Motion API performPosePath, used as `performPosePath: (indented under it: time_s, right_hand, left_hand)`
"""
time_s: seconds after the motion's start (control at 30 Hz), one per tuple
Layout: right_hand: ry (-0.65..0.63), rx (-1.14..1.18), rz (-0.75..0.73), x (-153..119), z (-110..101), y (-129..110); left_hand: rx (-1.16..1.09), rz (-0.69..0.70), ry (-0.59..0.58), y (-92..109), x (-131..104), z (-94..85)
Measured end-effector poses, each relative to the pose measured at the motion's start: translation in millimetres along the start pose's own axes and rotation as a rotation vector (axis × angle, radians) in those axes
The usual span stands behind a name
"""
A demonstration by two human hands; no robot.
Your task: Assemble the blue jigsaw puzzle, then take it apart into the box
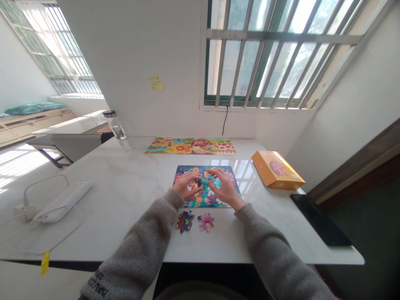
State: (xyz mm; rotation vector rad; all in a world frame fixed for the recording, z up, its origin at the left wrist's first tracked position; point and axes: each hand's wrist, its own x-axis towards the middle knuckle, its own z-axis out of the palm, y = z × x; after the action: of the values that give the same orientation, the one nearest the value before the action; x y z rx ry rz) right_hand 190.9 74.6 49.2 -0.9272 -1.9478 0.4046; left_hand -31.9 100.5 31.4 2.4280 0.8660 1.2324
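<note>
The dark-blue rectangular cardboard puzzle [210,201] is lying beneath and between the hands, its long axis running from 9 to 3 o'clock. The left hand [187,186] is covering its left part, the right hand [225,188] its right; neither is clearly nearer. Both are curving half-open, showing nothing gripped; contact cannot be told. From their midpoint, a dark multicoloured jigsaw piece [185,221] is lying toward 7 o'clock, a pink one [206,222] toward 6.

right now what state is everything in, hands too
left hand, open
right hand, open
blue puzzle, flat, partly covered
dark puzzle piece, loose
pink puzzle piece, loose
long picture, flat
orange box, closed
bottle, upright, lid on
black slab, lying flat
</note>
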Motion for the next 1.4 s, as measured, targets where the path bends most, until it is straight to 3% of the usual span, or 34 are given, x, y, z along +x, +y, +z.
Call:
performPosePath:
  time_s: [0.1, 0.2, 0.53, 0.83, 1.03, 1.2, 1.4]
  right_hand:
    - [0.072, 0.148, 0.116, -6.8, 12.5, 6.3]
    - [0.068, 0.257, 0.199, -13.7, 16.8, 10.6]
    - [0.030, 0.383, 0.302, -17.5, 13.6, 10.7]
    - [-0.002, 0.486, 0.363, -19.4, 17.0, 15.4]
    - [-0.051, 0.513, 0.344, -20.9, 20.0, 12.2]
    - [-0.016, 0.581, 0.394, -20.1, 19.4, 8.9]
    - [-0.003, 0.594, 0.464, -18.5, 15.4, 3.9]
  left_hand:
    - [0.090, 0.050, 0.006, 1.8, -0.7, 1.6]
    - [0.182, 0.094, -0.005, 4.6, -1.6, 4.3]
    - [0.261, 0.258, 0.039, 2.3, -3.4, 13.1]
    - [0.260, 0.185, 0.177, -3.6, -2.8, 11.2]
    - [0.223, 0.215, 0.142, -9.9, -5.3, 15.5]
    - [0.178, 0.146, 0.112, 2.0, -5.3, 13.8]
    - [0.242, 0.179, 0.063, 6.5, -3.4, 14.2]
